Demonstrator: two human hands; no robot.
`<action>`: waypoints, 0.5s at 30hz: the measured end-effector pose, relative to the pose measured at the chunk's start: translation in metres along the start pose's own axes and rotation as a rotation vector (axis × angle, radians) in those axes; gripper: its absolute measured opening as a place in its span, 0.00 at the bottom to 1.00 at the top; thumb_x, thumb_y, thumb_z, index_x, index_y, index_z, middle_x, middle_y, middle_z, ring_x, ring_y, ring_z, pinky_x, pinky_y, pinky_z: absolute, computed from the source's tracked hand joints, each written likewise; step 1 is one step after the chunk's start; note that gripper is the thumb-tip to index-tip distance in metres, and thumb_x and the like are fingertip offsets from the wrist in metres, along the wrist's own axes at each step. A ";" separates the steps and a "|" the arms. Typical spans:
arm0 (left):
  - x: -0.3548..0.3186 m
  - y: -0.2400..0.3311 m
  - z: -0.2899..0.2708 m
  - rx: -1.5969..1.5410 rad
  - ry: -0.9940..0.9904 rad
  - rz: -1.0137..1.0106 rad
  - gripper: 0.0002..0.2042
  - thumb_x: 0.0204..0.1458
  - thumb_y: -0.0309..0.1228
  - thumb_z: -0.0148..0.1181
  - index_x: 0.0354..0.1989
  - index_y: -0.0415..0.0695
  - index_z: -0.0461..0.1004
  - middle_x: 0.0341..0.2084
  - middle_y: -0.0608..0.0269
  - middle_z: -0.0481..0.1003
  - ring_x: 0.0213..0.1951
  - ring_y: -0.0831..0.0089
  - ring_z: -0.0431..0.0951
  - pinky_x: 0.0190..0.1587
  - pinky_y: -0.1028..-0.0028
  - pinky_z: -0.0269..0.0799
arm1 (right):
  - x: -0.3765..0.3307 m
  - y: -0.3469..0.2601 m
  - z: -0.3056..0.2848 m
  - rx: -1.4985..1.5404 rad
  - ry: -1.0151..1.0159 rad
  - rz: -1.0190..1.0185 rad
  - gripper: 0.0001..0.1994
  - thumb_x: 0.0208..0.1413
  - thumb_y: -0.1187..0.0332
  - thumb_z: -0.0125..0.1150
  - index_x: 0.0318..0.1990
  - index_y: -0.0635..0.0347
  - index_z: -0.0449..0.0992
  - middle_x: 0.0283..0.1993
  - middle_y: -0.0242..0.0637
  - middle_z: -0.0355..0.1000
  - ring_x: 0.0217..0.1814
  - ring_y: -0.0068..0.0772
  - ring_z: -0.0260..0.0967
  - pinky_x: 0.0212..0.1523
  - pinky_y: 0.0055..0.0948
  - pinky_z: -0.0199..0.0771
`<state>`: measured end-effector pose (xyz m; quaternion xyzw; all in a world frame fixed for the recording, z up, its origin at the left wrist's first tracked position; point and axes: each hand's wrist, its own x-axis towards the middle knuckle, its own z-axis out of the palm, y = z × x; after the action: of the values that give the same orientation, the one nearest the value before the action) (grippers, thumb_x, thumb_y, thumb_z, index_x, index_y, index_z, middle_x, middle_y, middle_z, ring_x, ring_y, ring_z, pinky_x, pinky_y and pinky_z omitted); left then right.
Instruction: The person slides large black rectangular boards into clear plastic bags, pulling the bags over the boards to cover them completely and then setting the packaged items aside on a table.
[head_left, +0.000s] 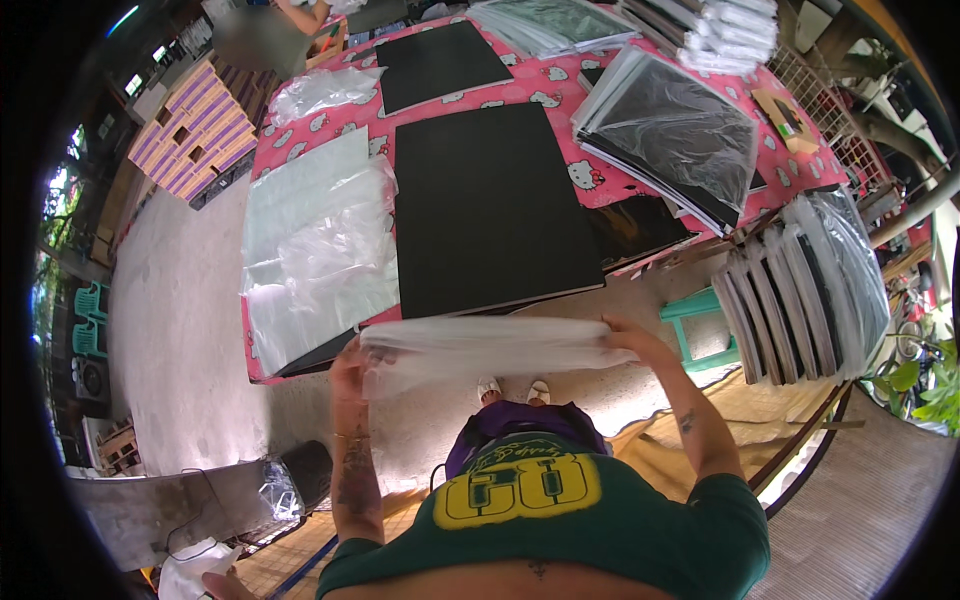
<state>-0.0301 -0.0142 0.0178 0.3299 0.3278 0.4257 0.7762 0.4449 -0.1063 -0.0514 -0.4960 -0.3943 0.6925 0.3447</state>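
Note:
Stretched between my two hands is a clear plastic bag [485, 342], held level in front of the near table edge. My left hand [350, 370] is closed on its left end, and my right hand [628, 340] grips the right end. Just beyond the bag, a large black board [490, 200] lies flat on the table. To its left lies a layered pile of clear plastic bags [320, 240], some crumpled. On the right, several black boards in clear bags [670, 125] are stacked askew. A glossy dark sheet [640, 232] lies partly under them.
A pink patterned cloth [545, 88] covers the table. Another black board [440, 65] lies farther back. Bagged boards [800, 295] stand beside a green stool [695, 320] at the right. Stacked boxes [195, 130] rise at the far left, near another person [265, 35].

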 end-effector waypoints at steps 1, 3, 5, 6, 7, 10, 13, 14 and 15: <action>0.012 -0.011 -0.002 0.072 0.010 0.051 0.16 0.43 0.24 0.50 0.43 0.36 0.70 0.27 0.65 0.73 0.29 0.79 0.70 0.35 0.76 0.68 | 0.009 0.004 -0.001 -0.096 0.222 -0.102 0.23 0.49 0.73 0.54 0.56 0.64 0.64 0.42 0.40 0.69 0.40 0.27 0.67 0.40 0.26 0.68; 0.042 -0.035 0.000 0.523 0.303 0.087 0.15 0.46 0.25 0.46 0.44 0.35 0.69 0.22 0.66 0.71 0.23 0.76 0.69 0.30 0.72 0.68 | 0.032 0.022 -0.008 -0.283 0.668 -0.303 0.26 0.52 0.73 0.51 0.60 0.63 0.60 0.48 0.42 0.69 0.40 0.30 0.68 0.37 0.26 0.68; 0.054 -0.058 0.021 0.837 0.604 0.151 0.17 0.48 0.26 0.45 0.48 0.35 0.68 0.22 0.59 0.73 0.20 0.67 0.71 0.26 0.67 0.68 | 0.049 -0.001 0.015 -0.367 0.802 -0.284 0.26 0.51 0.76 0.50 0.61 0.62 0.60 0.40 0.47 0.71 0.34 0.35 0.70 0.35 0.28 0.68; 0.058 -0.073 0.006 1.009 0.648 0.202 0.19 0.49 0.26 0.45 0.50 0.35 0.67 0.21 0.54 0.73 0.20 0.62 0.72 0.26 0.65 0.68 | 0.053 -0.012 0.025 -0.413 0.866 -0.277 0.26 0.51 0.77 0.49 0.61 0.62 0.60 0.36 0.50 0.72 0.30 0.37 0.71 0.33 0.30 0.69; 0.066 -0.091 -0.016 1.181 0.694 0.258 0.20 0.49 0.27 0.45 0.52 0.34 0.66 0.21 0.49 0.73 0.20 0.57 0.72 0.26 0.62 0.67 | 0.057 -0.011 0.028 -0.524 0.867 -0.299 0.26 0.50 0.78 0.49 0.60 0.61 0.62 0.35 0.51 0.72 0.29 0.39 0.71 0.33 0.30 0.69; 0.077 -0.096 -0.008 1.393 0.670 0.330 0.23 0.50 0.27 0.44 0.57 0.35 0.62 0.21 0.38 0.72 0.23 0.46 0.74 0.28 0.57 0.66 | 0.066 0.003 0.020 -0.729 0.953 -0.351 0.25 0.50 0.79 0.49 0.58 0.59 0.65 0.34 0.52 0.73 0.26 0.41 0.71 0.31 0.31 0.70; 0.065 -0.077 0.025 1.458 0.632 0.359 0.21 0.49 0.26 0.46 0.55 0.35 0.64 0.19 0.40 0.72 0.23 0.48 0.74 0.27 0.58 0.66 | 0.061 -0.006 0.025 -0.681 1.040 -0.474 0.23 0.48 0.79 0.52 0.56 0.59 0.68 0.33 0.48 0.74 0.26 0.36 0.71 0.31 0.29 0.70; 0.059 -0.068 0.030 1.462 0.615 0.436 0.21 0.49 0.26 0.47 0.54 0.36 0.65 0.19 0.42 0.73 0.21 0.52 0.73 0.26 0.60 0.66 | 0.056 -0.016 0.030 -0.663 1.043 -0.574 0.23 0.48 0.80 0.52 0.56 0.59 0.68 0.32 0.47 0.74 0.25 0.34 0.70 0.30 0.28 0.70; 0.055 -0.059 0.035 1.464 0.588 0.513 0.20 0.48 0.25 0.48 0.53 0.36 0.66 0.19 0.45 0.74 0.18 0.56 0.73 0.25 0.62 0.66 | 0.050 -0.026 0.033 -0.647 1.052 -0.670 0.24 0.47 0.80 0.53 0.55 0.59 0.68 0.31 0.45 0.74 0.25 0.32 0.70 0.29 0.28 0.69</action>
<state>0.0470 0.0012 -0.0214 0.6914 0.6262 0.3373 0.1266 0.4023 -0.0573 -0.0424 -0.6947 -0.4929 0.0651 0.5198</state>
